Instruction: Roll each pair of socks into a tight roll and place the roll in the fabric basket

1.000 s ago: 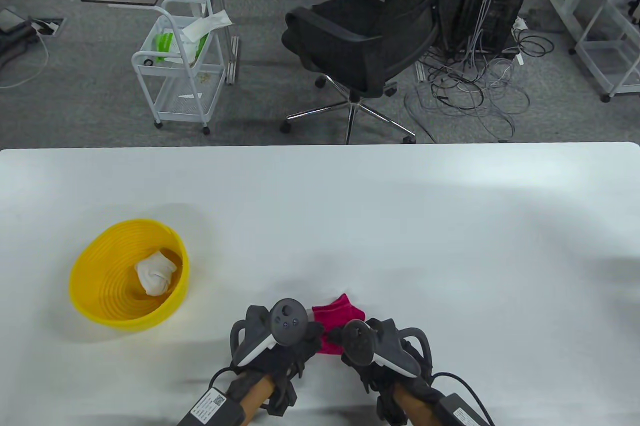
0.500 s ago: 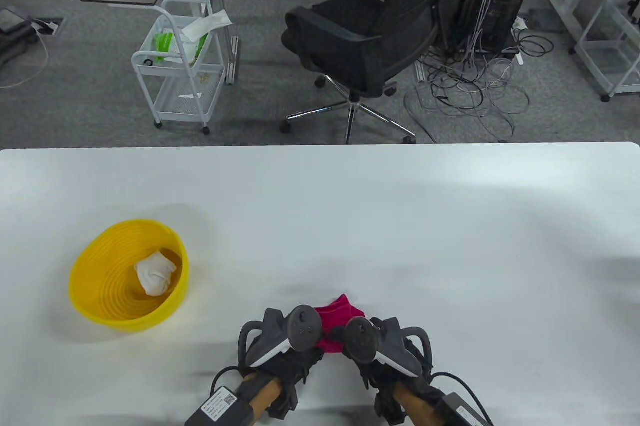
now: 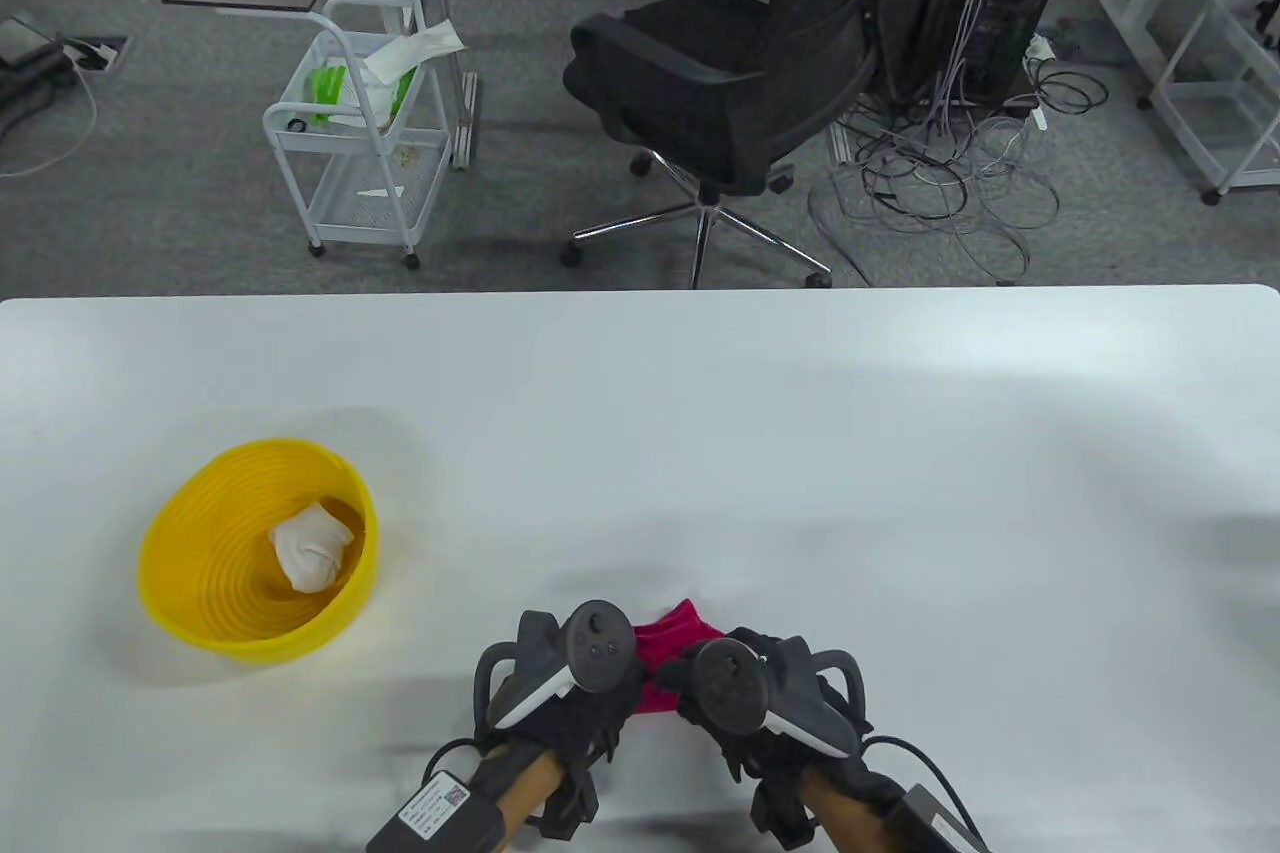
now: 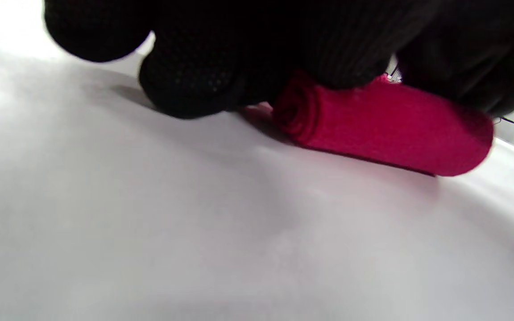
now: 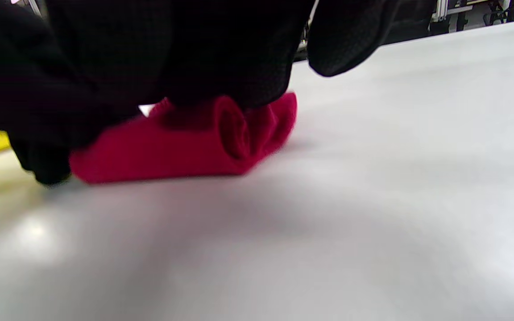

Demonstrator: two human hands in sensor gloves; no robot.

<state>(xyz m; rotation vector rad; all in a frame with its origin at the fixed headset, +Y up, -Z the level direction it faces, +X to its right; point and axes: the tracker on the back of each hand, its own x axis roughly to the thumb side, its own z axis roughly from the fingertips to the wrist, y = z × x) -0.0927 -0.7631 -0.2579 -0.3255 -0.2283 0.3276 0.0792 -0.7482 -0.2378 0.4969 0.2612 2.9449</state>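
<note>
A magenta sock pair [image 3: 678, 635] lies near the table's front edge, partly rolled, with its loose end pointing away from me. Both gloved hands grip the roll from either side. My left hand [image 3: 585, 693] curls its fingers over the roll's left end, whose spiral [image 4: 299, 111] shows in the left wrist view. My right hand [image 3: 745, 698] curls over the right end [image 5: 232, 129]. The yellow basket [image 3: 190, 608] stands to the left and holds a white sock roll [image 3: 310, 545]. Trackers hide most of the fingers from above.
The white table [image 3: 800, 453] stretches wide beyond and to the right of the hands. Behind its far edge stand a black office chair [image 3: 730, 73], a white wire cart [image 3: 350, 123] and a tangle of cables [image 3: 940, 163] on the floor.
My left hand has shifted right, closer to the right hand. Less of the magenta sock shows beyond the hands than before; the basket has not moved.
</note>
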